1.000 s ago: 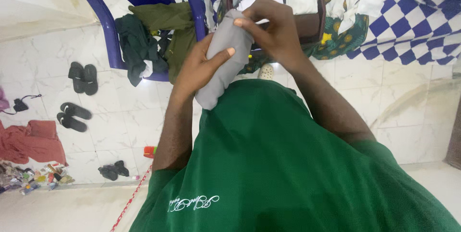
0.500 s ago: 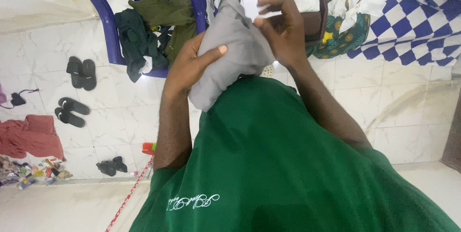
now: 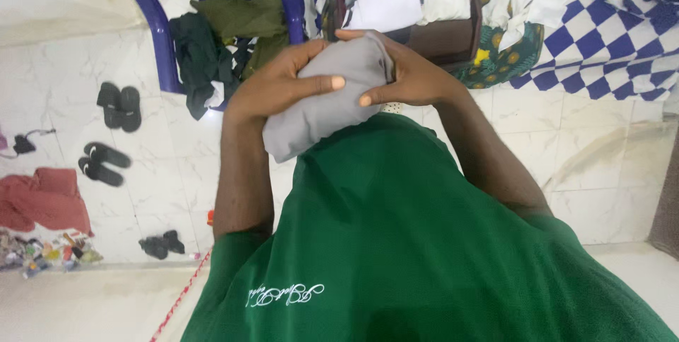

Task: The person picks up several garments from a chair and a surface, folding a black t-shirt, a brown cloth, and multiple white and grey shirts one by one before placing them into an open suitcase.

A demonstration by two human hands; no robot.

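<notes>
A person in a green shirt (image 3: 424,243) holds a folded grey cloth (image 3: 329,94) against the chest. The left hand (image 3: 283,84) grips its upper side with the thumb laid across it; the right hand (image 3: 410,77) clasps the other end. Just beyond the hands sits an open maroon suitcase (image 3: 453,38) with folded white clothes (image 3: 414,2) inside, resting on a blue-and-white chequered cloth (image 3: 601,45). To the left stands a blue plastic chair (image 3: 159,24) draped with dark green garments (image 3: 226,31). Black sandals (image 3: 119,105) and a red cloth (image 3: 42,197) lie scattered on the white tiled floor (image 3: 601,151).
</notes>
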